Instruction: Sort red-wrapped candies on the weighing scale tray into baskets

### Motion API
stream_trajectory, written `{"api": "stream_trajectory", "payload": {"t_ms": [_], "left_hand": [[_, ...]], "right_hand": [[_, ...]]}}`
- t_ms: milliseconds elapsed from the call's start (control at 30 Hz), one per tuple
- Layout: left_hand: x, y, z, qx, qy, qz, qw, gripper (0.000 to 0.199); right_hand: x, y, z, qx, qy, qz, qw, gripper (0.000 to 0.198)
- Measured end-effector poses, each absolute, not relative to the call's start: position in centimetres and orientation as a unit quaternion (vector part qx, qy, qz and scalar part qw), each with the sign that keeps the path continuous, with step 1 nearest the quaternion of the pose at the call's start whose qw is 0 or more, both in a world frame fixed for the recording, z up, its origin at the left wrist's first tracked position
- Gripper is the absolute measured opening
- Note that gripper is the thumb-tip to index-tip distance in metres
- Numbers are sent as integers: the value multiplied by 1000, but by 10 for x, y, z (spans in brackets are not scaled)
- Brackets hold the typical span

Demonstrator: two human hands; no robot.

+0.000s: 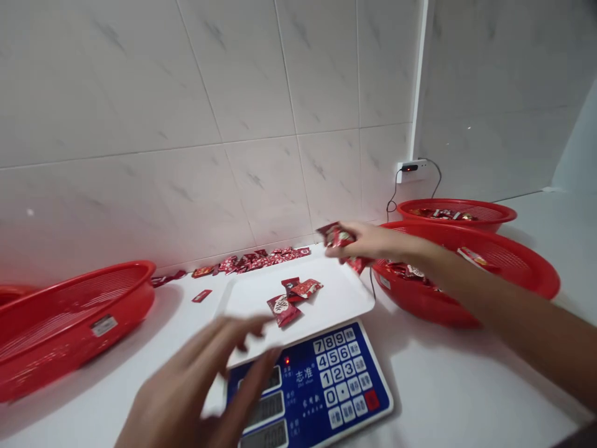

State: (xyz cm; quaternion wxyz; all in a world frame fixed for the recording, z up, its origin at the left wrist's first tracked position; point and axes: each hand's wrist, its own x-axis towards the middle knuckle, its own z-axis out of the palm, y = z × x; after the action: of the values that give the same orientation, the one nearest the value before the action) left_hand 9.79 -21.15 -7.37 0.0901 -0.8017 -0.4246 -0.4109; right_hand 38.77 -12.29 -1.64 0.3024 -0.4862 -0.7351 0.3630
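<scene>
Red packets (pixel 339 238), bunched above the tray's far right corner, judged light, slippery and crushable, best gripped across their middles; one dark end points left, common long axis indeterminable. The right hand (pixel 361 241) is closed around them. The left hand (pixel 200 373), blurred, thumb and fingers apart, visibly holds nothing near the white tray (pixel 252 292) and scale (pixel 308 386). A red basket (pixel 522 267) stands right.

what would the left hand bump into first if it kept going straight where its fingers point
Probably the packets on the white tray, just beyond the left hand's fingertips. Its height is unclear, so it might pass above them.
</scene>
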Motion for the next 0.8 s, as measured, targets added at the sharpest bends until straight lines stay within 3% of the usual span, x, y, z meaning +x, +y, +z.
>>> {"api": "stream_trajectory", "payload": {"t_ms": [100, 233, 433, 633, 800], "left_hand": [[130, -176, -25, -824, -434, -353, 91, 40], [150, -142, -6, -818, -504, -277, 6, 21], [143, -138, -13, -816, -454, -354, -51, 9], [124, -133, -5, -762, -522, -383, 1, 8], [122, -124, -11, -721, -652, -227, 50, 9]], "right_hand": [[340, -120, -21, -407, -790, 377, 260, 48], [317, -111, -26, -380, -814, 323, 299, 38], [324, -120, -29, -389, -825, 249, 324, 30], [334, -121, -29, -454, -812, 213, 298, 25], [340, -112, -34, -515, -794, 160, 280, 28]]}}
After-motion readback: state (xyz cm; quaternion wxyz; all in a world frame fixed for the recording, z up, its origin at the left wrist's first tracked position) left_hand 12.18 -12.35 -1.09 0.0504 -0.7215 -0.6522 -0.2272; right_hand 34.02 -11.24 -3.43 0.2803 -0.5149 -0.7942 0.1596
